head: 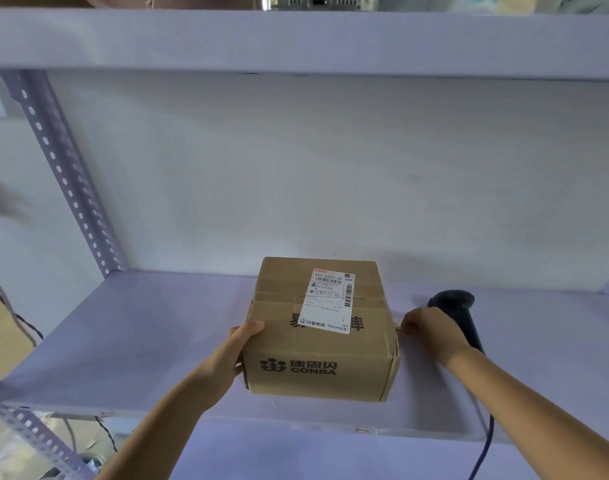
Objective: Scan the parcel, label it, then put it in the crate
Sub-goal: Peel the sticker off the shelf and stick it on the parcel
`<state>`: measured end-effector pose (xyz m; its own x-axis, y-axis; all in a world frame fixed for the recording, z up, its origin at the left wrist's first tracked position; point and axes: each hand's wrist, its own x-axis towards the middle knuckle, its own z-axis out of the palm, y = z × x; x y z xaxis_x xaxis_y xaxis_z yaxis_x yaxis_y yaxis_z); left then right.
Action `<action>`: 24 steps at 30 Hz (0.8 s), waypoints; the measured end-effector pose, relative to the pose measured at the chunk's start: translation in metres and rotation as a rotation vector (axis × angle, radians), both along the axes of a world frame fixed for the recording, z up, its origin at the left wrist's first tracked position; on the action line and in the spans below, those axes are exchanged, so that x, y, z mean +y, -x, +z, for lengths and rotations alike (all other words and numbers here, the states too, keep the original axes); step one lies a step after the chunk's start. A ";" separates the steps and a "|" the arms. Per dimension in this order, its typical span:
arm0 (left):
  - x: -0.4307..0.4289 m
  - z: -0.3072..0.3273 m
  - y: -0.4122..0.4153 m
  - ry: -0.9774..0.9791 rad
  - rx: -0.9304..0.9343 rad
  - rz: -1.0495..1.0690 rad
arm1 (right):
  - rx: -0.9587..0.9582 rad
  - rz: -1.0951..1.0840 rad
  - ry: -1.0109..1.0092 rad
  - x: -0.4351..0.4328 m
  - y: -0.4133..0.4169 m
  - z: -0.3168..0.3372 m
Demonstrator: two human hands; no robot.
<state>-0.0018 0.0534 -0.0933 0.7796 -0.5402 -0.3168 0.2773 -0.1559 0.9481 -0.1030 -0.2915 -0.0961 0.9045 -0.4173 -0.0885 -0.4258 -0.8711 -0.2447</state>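
A brown cardboard parcel [320, 341] sits on the pale shelf board [140, 341], with a white shipping label [330, 299] on its top and "CONBA" printed on its front. My left hand [226, 362] grips the parcel's left side, thumb on the top edge. My right hand [431, 330] is at the parcel's upper right edge with curled fingers that touch or nearly touch the cardboard. A black barcode scanner [458, 306] lies on the shelf just behind my right hand, its handle partly hidden by my wrist. No crate is in view.
The scanner's dark cable [486, 441] runs down over the shelf's front edge at the right. A perforated metal upright [67, 174] stands at the left. Another shelf board [296, 39] spans overhead. Loose wires [26, 323] hang at the far left.
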 end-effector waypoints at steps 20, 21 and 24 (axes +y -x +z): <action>-0.001 0.071 0.050 0.064 -0.554 0.307 | -0.904 0.032 0.148 0.040 0.034 0.056; -0.004 0.077 0.056 0.076 -0.580 0.270 | -0.920 0.047 0.160 0.044 0.036 0.058; -0.014 0.090 0.067 0.099 -0.576 0.178 | -0.918 0.060 0.138 0.046 0.039 0.058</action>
<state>-0.0692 0.0398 -0.0035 0.8916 -0.3916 0.2274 -0.2703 -0.0573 0.9611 -0.1422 -0.2451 -0.0381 0.6158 -0.3209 0.7196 -0.0700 -0.9320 -0.3557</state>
